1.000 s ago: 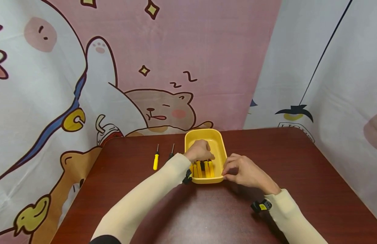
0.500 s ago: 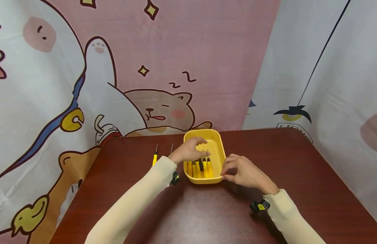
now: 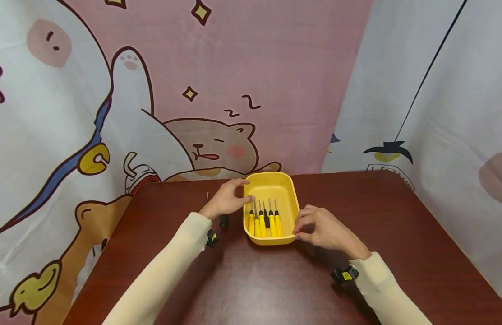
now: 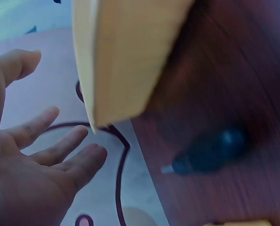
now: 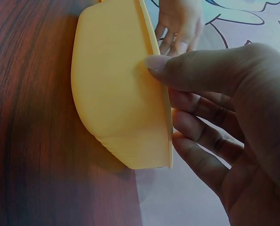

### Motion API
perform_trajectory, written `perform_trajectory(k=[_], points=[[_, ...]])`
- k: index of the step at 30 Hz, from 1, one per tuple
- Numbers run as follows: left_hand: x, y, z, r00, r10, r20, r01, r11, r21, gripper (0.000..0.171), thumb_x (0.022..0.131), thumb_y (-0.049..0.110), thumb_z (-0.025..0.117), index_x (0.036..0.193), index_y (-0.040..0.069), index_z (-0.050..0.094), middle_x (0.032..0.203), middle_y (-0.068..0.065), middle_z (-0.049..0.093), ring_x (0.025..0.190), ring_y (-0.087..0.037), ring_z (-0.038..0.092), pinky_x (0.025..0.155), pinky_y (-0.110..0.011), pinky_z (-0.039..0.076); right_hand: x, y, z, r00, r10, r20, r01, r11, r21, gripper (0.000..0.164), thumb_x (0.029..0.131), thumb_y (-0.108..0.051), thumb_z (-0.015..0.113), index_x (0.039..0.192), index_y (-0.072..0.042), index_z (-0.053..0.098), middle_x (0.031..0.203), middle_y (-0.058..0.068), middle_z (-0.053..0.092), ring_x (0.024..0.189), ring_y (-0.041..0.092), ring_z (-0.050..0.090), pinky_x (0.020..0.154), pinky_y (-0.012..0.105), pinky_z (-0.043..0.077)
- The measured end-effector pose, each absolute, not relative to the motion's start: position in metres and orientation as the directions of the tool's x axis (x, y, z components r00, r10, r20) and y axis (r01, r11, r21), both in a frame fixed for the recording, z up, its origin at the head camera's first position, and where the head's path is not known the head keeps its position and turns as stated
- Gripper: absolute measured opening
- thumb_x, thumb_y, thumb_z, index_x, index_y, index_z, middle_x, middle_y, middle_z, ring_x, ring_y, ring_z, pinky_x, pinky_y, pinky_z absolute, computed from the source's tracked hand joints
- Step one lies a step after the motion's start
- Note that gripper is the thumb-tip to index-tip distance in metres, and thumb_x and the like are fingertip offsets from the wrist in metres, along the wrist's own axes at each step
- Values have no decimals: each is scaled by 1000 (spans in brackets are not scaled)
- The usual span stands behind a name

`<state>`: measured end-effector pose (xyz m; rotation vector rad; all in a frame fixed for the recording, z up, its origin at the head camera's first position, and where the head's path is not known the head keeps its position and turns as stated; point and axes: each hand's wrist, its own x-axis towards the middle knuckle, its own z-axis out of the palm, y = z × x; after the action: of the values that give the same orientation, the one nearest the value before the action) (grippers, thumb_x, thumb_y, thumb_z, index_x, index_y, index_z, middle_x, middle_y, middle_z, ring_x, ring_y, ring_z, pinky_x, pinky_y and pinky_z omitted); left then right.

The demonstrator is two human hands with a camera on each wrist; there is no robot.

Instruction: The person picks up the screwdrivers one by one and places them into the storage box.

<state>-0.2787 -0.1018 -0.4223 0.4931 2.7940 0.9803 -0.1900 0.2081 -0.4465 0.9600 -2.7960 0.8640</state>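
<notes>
A yellow plastic tray [image 3: 281, 192] holds several small screwdrivers side by side, most with yellow handles [image 3: 261, 225] and one with a black handle [image 3: 266, 220]. My left hand [image 3: 226, 198] is over the tray's left edge, fingers spread and nothing in them. Below that hand, a black-handled screwdriver [image 3: 223, 220] lies on the table, partly hidden; it shows blurred as a dark handle [image 4: 210, 150] in the left wrist view. My right hand [image 3: 329, 229] pinches the tray's front right rim, thumb [image 5: 159, 63] outside and fingers inside.
The dark red-brown table [image 3: 267, 280] bears the tray near its back edge. Left of my left hand, a thin screwdriver shaft [image 3: 207, 197] pokes out, its handle hidden by my arm. A cartoon-printed cloth [image 3: 295, 90] hangs behind the table.
My left hand has risen out of the tray and moved left to its edge, its fingers spreading, uncovering the screwdrivers inside. My right hand has stayed on the rim.
</notes>
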Motion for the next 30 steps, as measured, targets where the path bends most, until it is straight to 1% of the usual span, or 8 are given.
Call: perform_trajectory(k=[5,10,12,17,21,23,25,30], points=[[-282,-118,-430,-950,309,-42,233,794,562,67,94,42,73,150,13,49,156,-13,46,145,-34,44,116,-57,41,-190,208,-448,-811,-540,227,-574,654,-494,20,78,-20,91,87,-34,80,87,-24,64,90,3,55,83,27,53],[-283,-134,-438,-961,268,-66,196,831,521,69,94,41,73,150,11,48,156,-18,43,145,-38,41,115,-59,41,-189,207,-448,-810,-539,230,-574,652,-495,19,78,-20,91,86,-33,80,86,-24,64,90,3,54,84,28,53],[-283,-141,-442,-965,254,-69,186,841,508,68,94,40,73,149,9,48,155,-20,44,143,-38,42,114,-58,42,-190,206,-449,-807,-543,231,-578,648,-496,19,78,-20,91,87,-33,80,86,-24,65,90,3,54,84,28,53],[-282,-158,-448,-975,209,-79,142,852,504,66,94,37,72,148,6,49,149,-23,48,133,-39,51,108,-56,47,-190,206,-448,-807,-545,227,-577,649,-495,18,79,-20,90,87,-32,80,87,-23,65,90,3,54,84,27,53],[-279,-169,-451,-982,163,-98,91,855,510,63,95,30,72,148,3,49,149,-25,47,133,-41,52,109,-57,46,-190,207,-447,-808,-542,230,-577,651,-493,18,78,-20,91,87,-32,80,87,-23,65,90,3,55,83,27,53],[-278,-174,-454,-984,143,-104,72,861,503,62,95,27,71,147,1,50,147,-26,49,131,-41,53,109,-56,47,-190,207,-447,-809,-541,230,-576,653,-491,18,78,-20,91,86,-32,80,87,-23,65,90,3,55,83,27,53],[-276,-179,-455,-987,125,-101,60,869,491,60,94,25,72,145,-1,51,142,-27,53,126,-40,55,106,-54,48,-190,207,-447,-809,-542,229,-577,654,-489,18,78,-20,91,87,-32,80,87,-23,65,90,3,55,84,27,53],[-273,-188,-460,-992,76,-101,18,878,478,54,93,20,73,136,-7,57,122,-25,64,102,-33,62,91,-45,56,-190,208,-448,-810,-541,228,-575,655,-491,18,78,-21,91,87,-32,80,87,-23,65,91,3,55,84,28,53]])
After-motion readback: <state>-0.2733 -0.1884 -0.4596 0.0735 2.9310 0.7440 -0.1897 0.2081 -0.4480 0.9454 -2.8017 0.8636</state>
